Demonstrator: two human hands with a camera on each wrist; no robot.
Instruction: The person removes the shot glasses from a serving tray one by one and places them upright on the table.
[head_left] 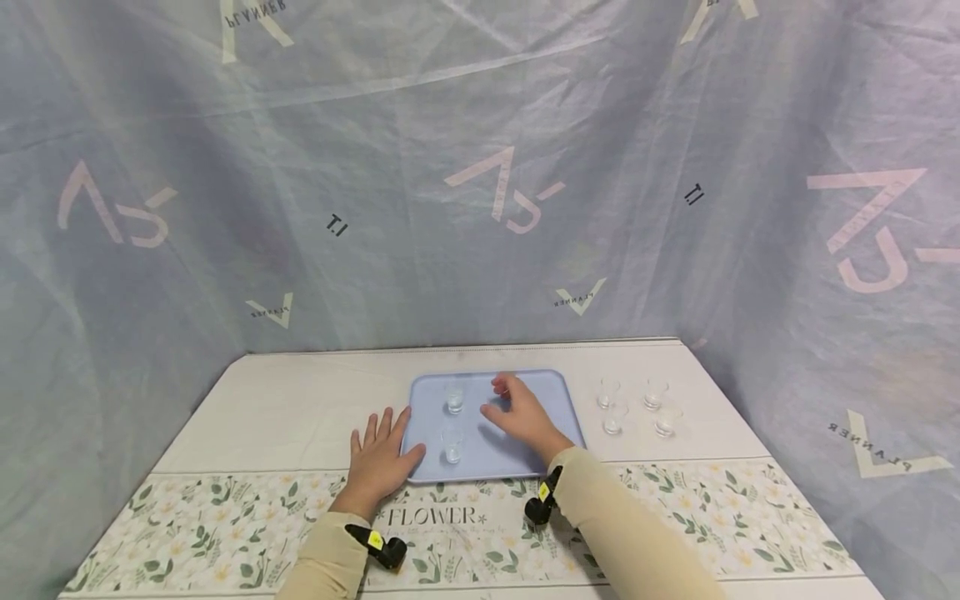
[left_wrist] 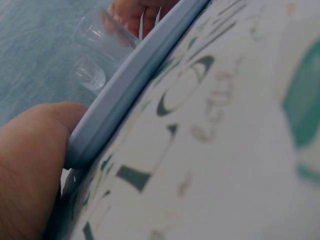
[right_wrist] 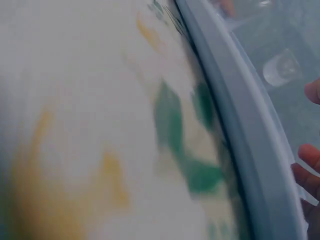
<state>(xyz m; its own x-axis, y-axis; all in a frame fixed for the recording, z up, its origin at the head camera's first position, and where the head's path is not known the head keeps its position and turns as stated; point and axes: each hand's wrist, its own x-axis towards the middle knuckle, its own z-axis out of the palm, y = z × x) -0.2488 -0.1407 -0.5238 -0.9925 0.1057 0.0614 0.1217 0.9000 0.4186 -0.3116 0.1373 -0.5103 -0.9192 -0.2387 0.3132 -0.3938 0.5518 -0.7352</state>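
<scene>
Cream cloth sleeves: nearest, entering left and right, each with a small black wrist camera.
Left hand: at the left rim of the tray, fingers spread wide, thumb over the rim.
Pale-blue rectangular tray: middle of the white table with its floral band.
Two small clear flared cups: upright on the tray's left part, one far, one near.
Right hand: over the tray, right of those cups, thumb and curved fingers well parted.
Four matching clear cups: grouped on the table, right of the tray.
</scene>
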